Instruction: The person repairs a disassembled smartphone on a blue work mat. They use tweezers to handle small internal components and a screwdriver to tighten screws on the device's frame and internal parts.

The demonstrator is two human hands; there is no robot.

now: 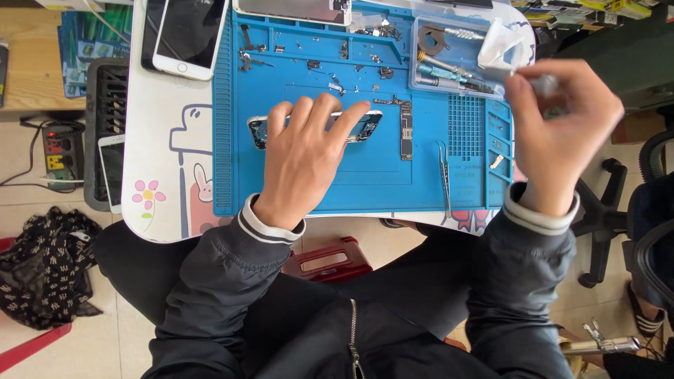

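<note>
Dark jacket sleeves reached up; the left hand [305, 158] pressed spread fingers on an opened phone frame [316, 128] mid blue silicone mat [232, 140]. At two o'clock, the right hand [558, 133] pinched a small grey tool [542, 84]; a circuit board [406, 130] and tweezers [444, 172] lay between.

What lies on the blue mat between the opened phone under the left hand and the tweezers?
In the head view, a narrow circuit board lies between the opened phone and the tweezers.

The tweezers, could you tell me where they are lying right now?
In the head view the tweezers lie on the blue mat, right of the circuit board, between the two hands.
</note>
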